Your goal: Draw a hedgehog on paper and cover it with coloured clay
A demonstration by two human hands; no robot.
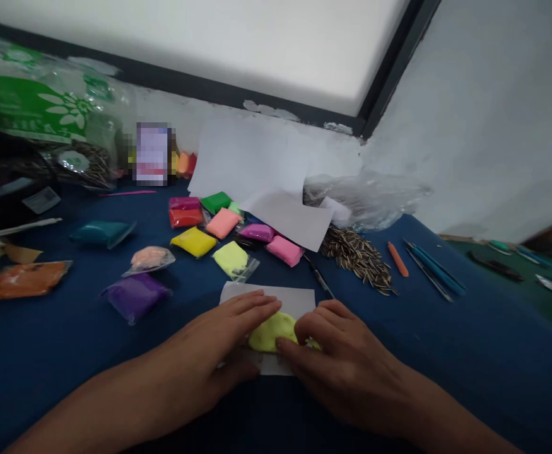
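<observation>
A flattened lump of light yellow modelling clay (270, 332) lies on a small sheet of white paper (299, 296) in front of me. My left hand (228, 334) rests at the lump's left side, fingers stretched out over its edge and thumb lower down. On the other side, my right hand (339, 347) has curled fingers, with thumb and index finger pinching the right edge of the clay. Part of the lump is hidden under both hands. Just beyond the paper sits an opened packet of the same yellow clay (231, 258).
Several wrapped clay packets, among them a purple one (136, 296) and a teal one (99, 233), lie across the blue tabletop (200, 410). Sunflower seeds (358, 258) spill from a clear bag. Right of them are an orange stick (397, 259) and blue tweezers (439, 270).
</observation>
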